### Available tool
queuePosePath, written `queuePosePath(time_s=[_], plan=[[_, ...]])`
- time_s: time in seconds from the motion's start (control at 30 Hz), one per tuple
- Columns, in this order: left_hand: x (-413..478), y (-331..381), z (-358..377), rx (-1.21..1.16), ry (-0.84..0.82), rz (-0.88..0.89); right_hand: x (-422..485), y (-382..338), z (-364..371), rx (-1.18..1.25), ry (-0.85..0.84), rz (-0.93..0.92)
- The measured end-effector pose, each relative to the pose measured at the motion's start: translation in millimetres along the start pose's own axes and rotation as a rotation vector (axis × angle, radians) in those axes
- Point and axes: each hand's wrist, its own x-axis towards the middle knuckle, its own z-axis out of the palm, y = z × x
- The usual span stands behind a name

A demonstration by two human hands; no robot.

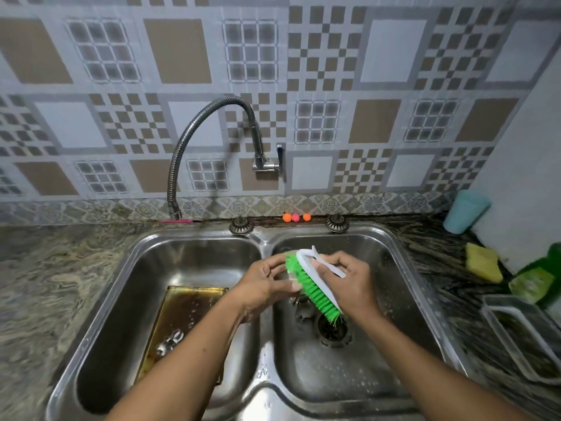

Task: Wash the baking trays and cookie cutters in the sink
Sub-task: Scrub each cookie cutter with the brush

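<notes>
Right of the sink, the bench carries a blue cup, a yellow sponge, a green bottle and a clear container. A baking tray lies in the left basin with shiny cutters on it. Over the right basin, the right hand grips a brush by its white handle. The left hand pinches a small pale piece, too blurred to name, against the green bristles.
</notes>
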Motion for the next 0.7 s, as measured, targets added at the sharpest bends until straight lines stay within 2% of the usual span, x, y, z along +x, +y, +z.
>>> queuePosePath(time_s=[0.13,0.27,0.47,0.57,0.63,0.7], plan=[[-14,-16,-19,-0.031,0.045,-0.020,-2,4,-5,-0.067,0.012,0.007],[-17,-6,-33,-0.066,0.007,0.007,-14,-16,31,0.036,-0.004,0.015],[-44,-4,-71,-0.194,0.098,-0.005,-25,-11,55,-0.025,-0.007,0.027],[-56,7,-92,-0.167,0.148,0.009,-31,-4,77,-0.199,-0.122,0.008],[-70,9,-114,-0.156,0.209,0.026,-31,6,75,-0.360,-0.127,0.002],[-83,7,-137,-0.008,0.286,0.020,-26,5,78,-0.433,-0.107,0.001]])
